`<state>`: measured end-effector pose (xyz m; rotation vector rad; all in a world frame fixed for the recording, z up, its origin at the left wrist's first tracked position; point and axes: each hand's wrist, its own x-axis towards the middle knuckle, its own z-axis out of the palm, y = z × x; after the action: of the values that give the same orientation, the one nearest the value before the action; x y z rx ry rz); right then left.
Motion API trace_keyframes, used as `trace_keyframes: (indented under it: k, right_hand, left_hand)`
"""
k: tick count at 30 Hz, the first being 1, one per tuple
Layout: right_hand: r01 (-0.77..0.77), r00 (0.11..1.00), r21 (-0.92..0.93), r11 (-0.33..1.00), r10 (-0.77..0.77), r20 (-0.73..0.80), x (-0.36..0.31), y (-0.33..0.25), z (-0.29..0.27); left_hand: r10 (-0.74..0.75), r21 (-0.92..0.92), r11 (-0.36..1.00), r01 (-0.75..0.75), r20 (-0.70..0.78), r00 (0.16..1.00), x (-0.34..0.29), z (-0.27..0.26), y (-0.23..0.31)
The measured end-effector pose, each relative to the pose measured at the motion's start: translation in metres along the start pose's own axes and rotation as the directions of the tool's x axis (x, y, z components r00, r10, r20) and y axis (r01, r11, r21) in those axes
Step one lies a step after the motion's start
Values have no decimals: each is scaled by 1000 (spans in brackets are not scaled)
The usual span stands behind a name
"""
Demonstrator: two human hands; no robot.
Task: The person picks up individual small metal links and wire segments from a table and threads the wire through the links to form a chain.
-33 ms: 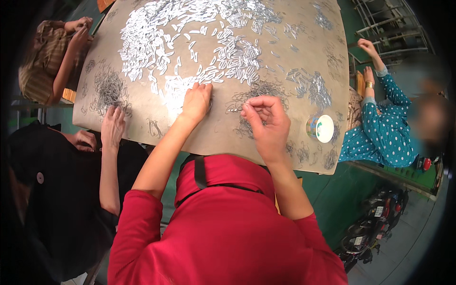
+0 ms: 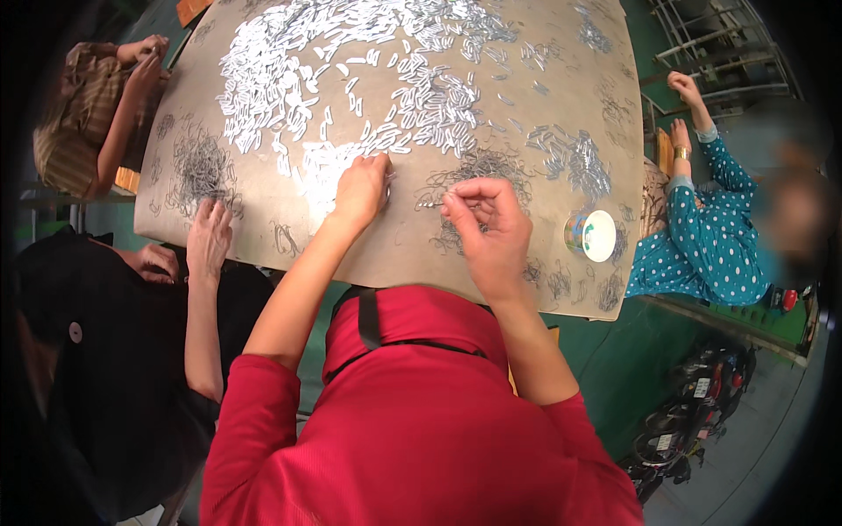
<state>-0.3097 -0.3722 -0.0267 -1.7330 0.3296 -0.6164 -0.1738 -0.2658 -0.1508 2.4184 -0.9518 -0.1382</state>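
My left hand (image 2: 361, 188) rests on the table at the near edge of a bright heap of small, slim, silvery metal pieces (image 2: 326, 167). Its fingers are bent and pressed together, and anything under the fingertips is hidden. My right hand (image 2: 493, 215) hovers over a tangle of thin, dark, bent wire pieces (image 2: 495, 167). Thumb and forefinger meet in a pinch there. A few silvery specks show just left of these fingertips; whether they belong to something pinched, I cannot make out.
The brown-covered table (image 2: 263, 210) also bears a large spread of silvery pieces (image 2: 254, 88), a smaller pile (image 2: 574, 162) at right, and a white-rimmed tub (image 2: 600, 237). At left, a co-worker's hand (image 2: 209, 237) touches another wire pile (image 2: 200, 167). Other people sit left and right.
Between the two frames my left fingers curl in slightly more. My right hand keeps its pinch and shifts very slightly left.
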Motion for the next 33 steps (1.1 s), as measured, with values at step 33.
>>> trace_keyframes:
  k: [33]
  right_hand:
    - [355,932,-316,880,-360,46,17,23,-7]
  left_hand:
    - [-120,-720,681,-135,-292,949,-24,-82,92]
